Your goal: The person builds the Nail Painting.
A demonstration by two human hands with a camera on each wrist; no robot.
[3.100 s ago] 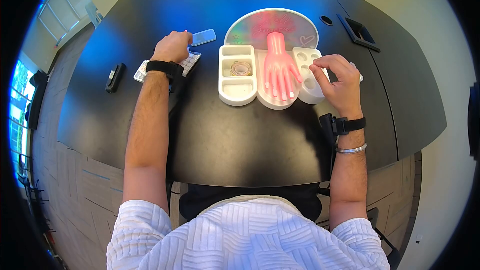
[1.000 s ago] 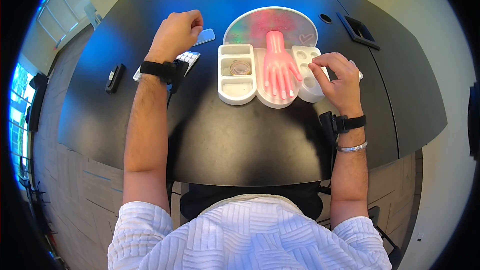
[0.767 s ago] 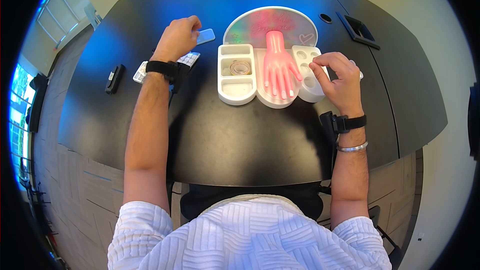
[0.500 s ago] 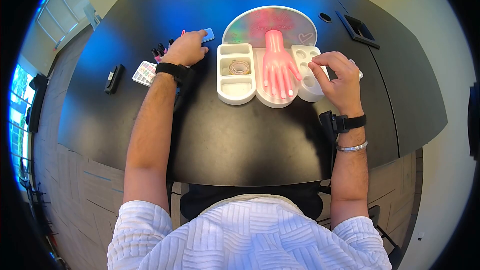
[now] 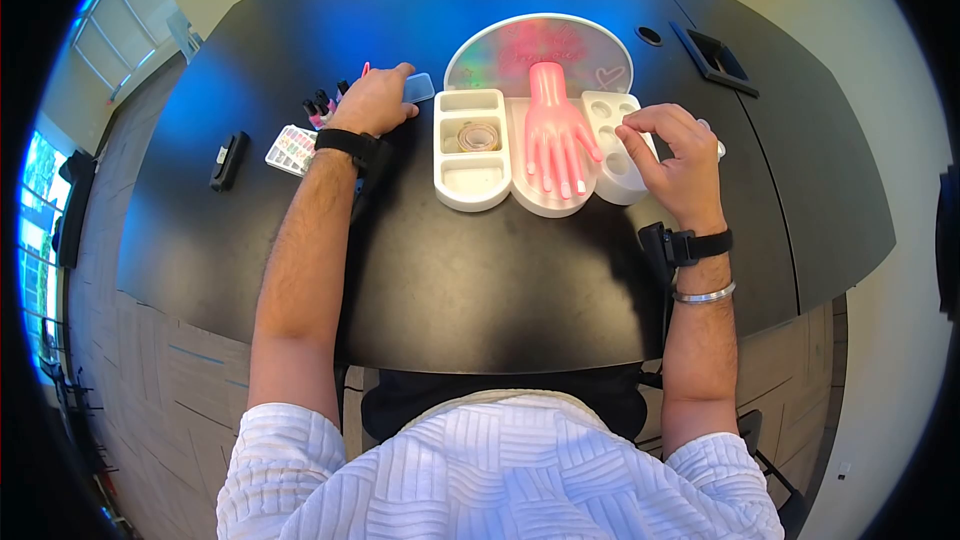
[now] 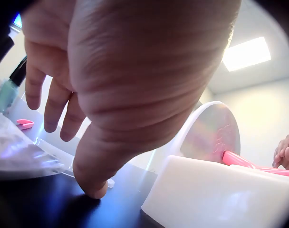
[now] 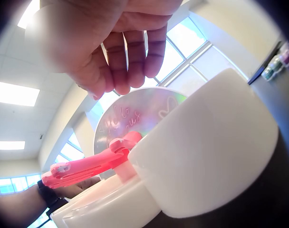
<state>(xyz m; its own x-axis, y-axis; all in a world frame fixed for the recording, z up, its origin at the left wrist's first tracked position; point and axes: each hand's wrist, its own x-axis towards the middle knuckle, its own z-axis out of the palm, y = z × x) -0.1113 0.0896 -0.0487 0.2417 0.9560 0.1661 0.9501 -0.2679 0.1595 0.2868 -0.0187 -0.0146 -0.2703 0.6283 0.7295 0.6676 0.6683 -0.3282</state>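
My left hand [image 5: 372, 103] is at the left of the table, fingers on the far edge and thumb at the near edge of a flat clear plastic case [image 5: 420, 88]. In the left wrist view the thumb points down close to the black surface, with a clear plastic edge beside its tip. My right hand [image 5: 680, 160] hovers beside the white organizer's right cup section [image 5: 618, 188], thumb and forefinger tips close together. The right wrist view shows its fingers loosely bent, holding nothing. A pink model hand [image 5: 555, 130] lies on the organizer's middle section.
Nail polish bottles [image 5: 320, 108] and a tray of nail tips [image 5: 293, 148] stand left of my left hand. A tape roll [image 5: 478, 137] sits in the organizer's left section [image 5: 472, 202]. Farther left lies a black device [image 5: 230, 160]. A black frame [image 5: 715, 60] is at back right.
My left hand has come down from above the nail items to the clear case, uncovering bottles and tray. The case has slid slightly toward me. The right hand has stayed put.
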